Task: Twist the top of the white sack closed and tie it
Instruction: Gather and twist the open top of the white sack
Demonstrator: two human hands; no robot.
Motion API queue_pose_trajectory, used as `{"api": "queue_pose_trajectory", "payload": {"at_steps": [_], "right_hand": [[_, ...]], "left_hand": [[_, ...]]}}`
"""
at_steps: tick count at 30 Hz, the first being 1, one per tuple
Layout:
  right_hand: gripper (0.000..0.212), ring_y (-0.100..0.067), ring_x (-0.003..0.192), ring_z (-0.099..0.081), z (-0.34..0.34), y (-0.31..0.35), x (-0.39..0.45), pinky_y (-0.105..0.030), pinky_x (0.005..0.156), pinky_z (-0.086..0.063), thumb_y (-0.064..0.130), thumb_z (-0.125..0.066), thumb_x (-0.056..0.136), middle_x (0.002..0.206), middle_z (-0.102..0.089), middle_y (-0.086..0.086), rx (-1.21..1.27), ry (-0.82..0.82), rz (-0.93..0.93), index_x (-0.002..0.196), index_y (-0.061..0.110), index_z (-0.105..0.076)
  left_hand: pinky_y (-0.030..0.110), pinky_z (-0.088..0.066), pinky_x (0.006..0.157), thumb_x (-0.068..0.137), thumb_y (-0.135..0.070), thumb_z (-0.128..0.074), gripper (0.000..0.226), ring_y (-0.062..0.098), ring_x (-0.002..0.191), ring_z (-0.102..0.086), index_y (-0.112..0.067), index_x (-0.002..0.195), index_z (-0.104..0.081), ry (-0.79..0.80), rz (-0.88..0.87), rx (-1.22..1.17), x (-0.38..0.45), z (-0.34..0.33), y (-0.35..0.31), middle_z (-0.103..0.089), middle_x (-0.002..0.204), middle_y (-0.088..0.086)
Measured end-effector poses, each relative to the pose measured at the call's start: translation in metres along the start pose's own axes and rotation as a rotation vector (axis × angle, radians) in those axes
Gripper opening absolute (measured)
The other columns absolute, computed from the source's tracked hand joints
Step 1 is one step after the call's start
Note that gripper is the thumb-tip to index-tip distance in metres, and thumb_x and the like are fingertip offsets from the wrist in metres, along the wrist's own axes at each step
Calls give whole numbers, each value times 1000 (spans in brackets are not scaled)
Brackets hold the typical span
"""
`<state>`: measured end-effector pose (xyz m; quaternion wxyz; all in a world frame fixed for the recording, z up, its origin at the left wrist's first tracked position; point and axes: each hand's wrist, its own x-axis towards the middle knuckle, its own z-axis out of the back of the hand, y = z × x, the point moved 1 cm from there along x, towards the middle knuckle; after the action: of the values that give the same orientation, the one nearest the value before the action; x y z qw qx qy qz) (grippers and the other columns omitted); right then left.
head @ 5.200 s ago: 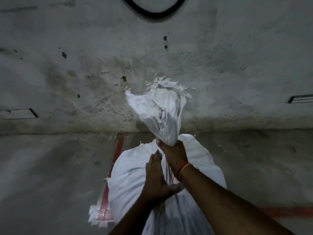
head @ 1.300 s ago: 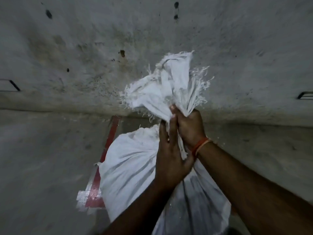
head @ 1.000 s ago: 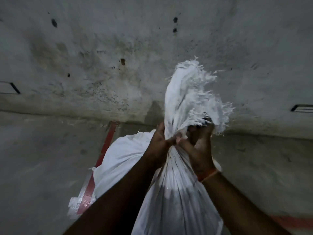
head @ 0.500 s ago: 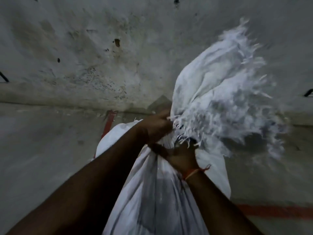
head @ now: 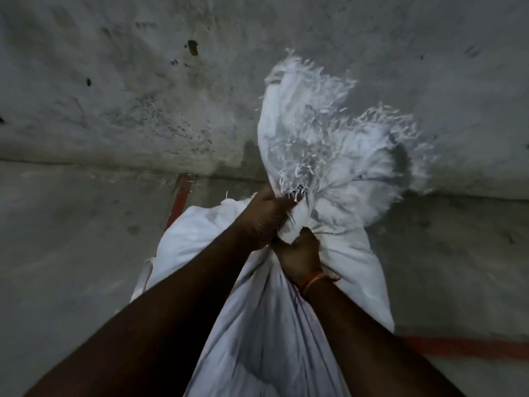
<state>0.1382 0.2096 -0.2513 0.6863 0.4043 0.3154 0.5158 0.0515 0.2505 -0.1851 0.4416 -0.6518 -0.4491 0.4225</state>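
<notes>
A full white woven sack stands on the concrete floor in front of me. Its gathered neck is bunched between both my hands. The frayed open top fans out up and to the right of them. My left hand grips the neck from the left, fingers curled into the cloth. Just below it, my right hand clutches the neck, with an orange thread band on its wrist. No cord or string shows. The neck itself is mostly hidden under my fingers.
A stained concrete wall rises right behind the sack. Red painted lines run on the floor, one behind the sack and another at the lower right.
The frayed top has swung from upright over to the right and spread out. My left hand moved over the top of the neck while my right hand dropped lower beneath it.
</notes>
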Motion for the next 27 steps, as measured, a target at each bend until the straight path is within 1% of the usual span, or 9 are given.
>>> {"api": "queue_pose_trajectory", "payload": {"at_steps": [3, 6, 10, 13, 15, 19, 23, 25, 27], "right_hand": [[52, -37, 104, -68, 2, 14, 3, -42, 89, -53, 45, -71, 65, 105, -74, -19, -99, 112, -62, 101, 6, -73], [48, -41, 108, -65, 7, 25, -1, -40, 90, -50, 42, -75, 73, 110, -73, -20, -183, 159, -82, 105, 7, -72], [44, -36, 110, -65, 16, 26, -12, -40, 97, -45, 42, -71, 80, 113, -73, -15, -210, 197, -13, 112, 12, -71], [56, -28, 106, -68, 18, 31, -15, -44, 97, -47, 60, -44, 80, 110, -74, -5, -272, 245, 90, 113, 22, -68], [62, -24, 104, -67, 20, 30, -19, -47, 95, -49, 65, -36, 75, 108, -72, -1, -268, 240, 126, 118, 27, -59], [77, -26, 116, -53, 34, 31, -27, -46, 95, -47, 59, -68, 64, 119, -57, -2, -280, 163, 157, 127, 20, -48], [94, -27, 124, -45, 48, 35, -36, -48, 103, -41, 54, -78, 62, 130, -50, -6, -282, 229, 191, 139, 16, -40], [91, -26, 121, -49, 54, 36, -40, -48, 101, -45, 51, -78, 60, 127, -53, -3, -238, 220, 190, 138, 21, -39], [92, -23, 120, -55, 64, 39, -45, -47, 99, -49, 53, -76, 57, 127, -55, 0, -156, 230, 169, 138, 30, -37]], "left_hand": [[25, -56, 75, 93, 1, -61, 16, 7, 77, -72, -10, 103, -67, -114, -2, 18, 6, 16, 8, -77, 80, -6], [17, -54, 66, 95, -9, -63, 25, 6, 85, -73, -4, 119, -66, -129, -33, 127, 1, 23, -6, -76, 99, 1], [21, -53, 95, 85, -35, -78, 59, 7, 121, -62, -25, 138, -53, -180, -139, 398, -21, 24, 0, -65, 131, -5], [28, -46, 106, 75, -62, -76, 70, 4, 123, -58, -45, 133, -42, -255, -133, 504, -44, 23, 18, -59, 136, -14], [35, -46, 109, 73, -71, -71, 82, 7, 122, -59, -33, 140, -41, -306, -109, 520, -47, 24, 22, -61, 135, -12], [40, -48, 107, 73, -74, -68, 81, 11, 121, -61, -31, 138, -45, -335, -87, 533, -50, 19, 14, -64, 131, -11], [41, -45, 110, 75, -68, -69, 85, 15, 128, -56, -28, 142, -36, -392, -175, 655, -65, 9, 0, -58, 138, -5], [39, -30, 121, 72, -69, -69, 104, 19, 140, -41, -18, 151, -25, -449, -237, 735, -79, 1, -8, -45, 150, 3], [30, -9, 121, 68, -74, -65, 130, 24, 151, -14, -6, 157, 0, -517, -170, 819, -100, -12, -17, -16, 163, 15]]}}
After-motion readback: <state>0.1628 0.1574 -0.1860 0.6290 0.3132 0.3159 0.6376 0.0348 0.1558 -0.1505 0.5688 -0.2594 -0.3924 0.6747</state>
